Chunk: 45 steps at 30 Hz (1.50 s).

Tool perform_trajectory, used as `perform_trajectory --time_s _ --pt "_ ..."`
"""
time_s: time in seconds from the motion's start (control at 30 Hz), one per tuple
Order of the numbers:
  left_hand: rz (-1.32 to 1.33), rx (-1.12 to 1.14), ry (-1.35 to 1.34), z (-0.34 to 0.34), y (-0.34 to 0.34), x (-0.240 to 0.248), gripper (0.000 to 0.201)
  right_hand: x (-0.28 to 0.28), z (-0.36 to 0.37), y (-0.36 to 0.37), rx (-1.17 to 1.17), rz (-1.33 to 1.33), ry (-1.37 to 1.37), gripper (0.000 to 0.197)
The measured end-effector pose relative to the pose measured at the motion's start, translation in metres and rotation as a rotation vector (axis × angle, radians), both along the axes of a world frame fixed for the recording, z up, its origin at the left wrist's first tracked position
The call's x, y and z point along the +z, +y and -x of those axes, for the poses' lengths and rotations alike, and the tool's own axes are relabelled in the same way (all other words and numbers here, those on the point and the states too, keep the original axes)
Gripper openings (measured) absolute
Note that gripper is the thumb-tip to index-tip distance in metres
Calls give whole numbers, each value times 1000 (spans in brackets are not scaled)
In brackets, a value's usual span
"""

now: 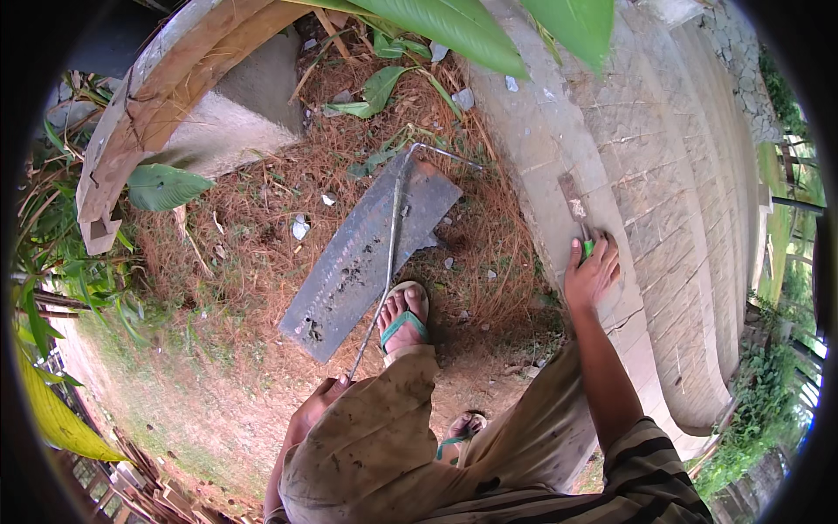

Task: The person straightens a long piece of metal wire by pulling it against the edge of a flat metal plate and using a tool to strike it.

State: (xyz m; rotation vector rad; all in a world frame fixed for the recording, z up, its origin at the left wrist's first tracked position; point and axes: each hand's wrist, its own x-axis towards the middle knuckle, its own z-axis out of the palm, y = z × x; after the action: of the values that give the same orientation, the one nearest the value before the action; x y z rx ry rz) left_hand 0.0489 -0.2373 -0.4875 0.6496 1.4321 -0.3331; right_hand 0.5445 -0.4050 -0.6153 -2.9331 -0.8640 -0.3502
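Note:
My left hand (319,406), low and beside my knee, is closed round the lower end of a long bent metal rod (395,223). The rod slants up over a flat grey board (349,262), and its far end turns off to the right. Over on the concrete ledge, my right hand (594,272) grips the green handle of a scraper-like tool. The flat, rusty blade (573,197) of this tool points away from me along the ledge. Dark crumbs lie on the board, which rests on the ground at a slant.
My foot in a green-strapped flip-flop (405,316) stands against the board's right edge. Dry needles and stone chips cover the soil. Stone-paved steps (672,218) rise at right. A curved wooden beam (144,109) and a concrete block (240,113) are far left. Leaves (445,31) overhang the top.

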Motion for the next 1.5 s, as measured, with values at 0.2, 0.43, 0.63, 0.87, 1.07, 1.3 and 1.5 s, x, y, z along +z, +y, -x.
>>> perform_trajectory --time_s 0.2,0.43,0.63,0.87,1.07,1.3,1.5 --pt "-4 -27 -24 9 -4 -16 67 -1 0 3 -2 8 10 55" --pt "-62 -112 -67 -16 4 6 58 -1 0 4 1 11 21 52" --pt "-162 -186 -134 -22 4 7 53 0 1 6 -6 9 25 51" --pt "-87 -151 -344 -4 4 -28 48 -1 -1 4 -5 25 16 50" --pt "-95 -147 -283 -9 6 -20 47 0 0 7 -1 8 40 49" --pt "-338 -198 -275 -1 -7 -46 46 -3 -2 2 -1 12 36 49" --pt "-956 -485 0 -7 -21 -52 40 -4 -4 1 23 0 -15 49"
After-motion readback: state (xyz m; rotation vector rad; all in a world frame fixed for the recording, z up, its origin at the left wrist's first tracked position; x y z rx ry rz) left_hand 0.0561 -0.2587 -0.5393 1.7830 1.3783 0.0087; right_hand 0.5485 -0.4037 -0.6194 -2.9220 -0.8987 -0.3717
